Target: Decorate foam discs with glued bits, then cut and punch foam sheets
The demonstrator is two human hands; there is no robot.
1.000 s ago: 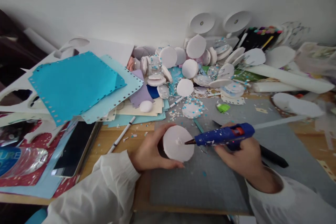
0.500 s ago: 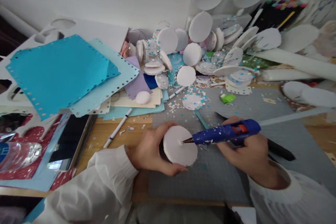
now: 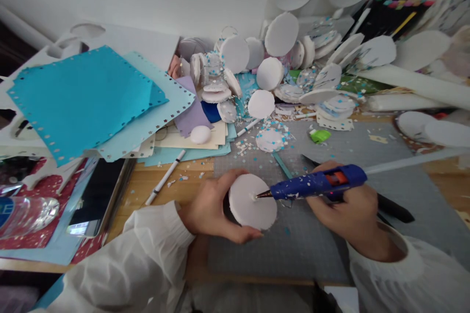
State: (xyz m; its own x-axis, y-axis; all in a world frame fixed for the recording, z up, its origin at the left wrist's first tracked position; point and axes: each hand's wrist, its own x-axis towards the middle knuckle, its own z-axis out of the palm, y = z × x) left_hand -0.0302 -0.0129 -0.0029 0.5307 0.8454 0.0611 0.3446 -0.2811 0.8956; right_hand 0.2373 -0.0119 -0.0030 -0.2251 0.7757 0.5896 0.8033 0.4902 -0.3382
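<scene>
My left hand [image 3: 211, 208] is closed round a white foam disc [image 3: 251, 201], holding it tilted just above the grey cutting mat [image 3: 293, 249]. Its thumb lies under the disc and the fingers curl over the far rim. My right hand [image 3: 348, 215] grips a blue hot glue gun [image 3: 317, 183] speckled with confetti. The gun's metal nozzle touches the middle of the disc's face, where a small blob of glue shows.
A heap of white foam discs [image 3: 271, 73] and confetti lies at the back by the wall. Blue punched paper sheets [image 3: 84, 98] lie at the left above a phone [image 3: 97, 198] and a plastic bottle [image 3: 25, 212]. A white marker [image 3: 165, 177] rests on the wooden table.
The view dropped and steadied, so everything sits slightly lower and closer. Both hands kept their hold, with the glue gun's nozzle staying on the disc's centre.
</scene>
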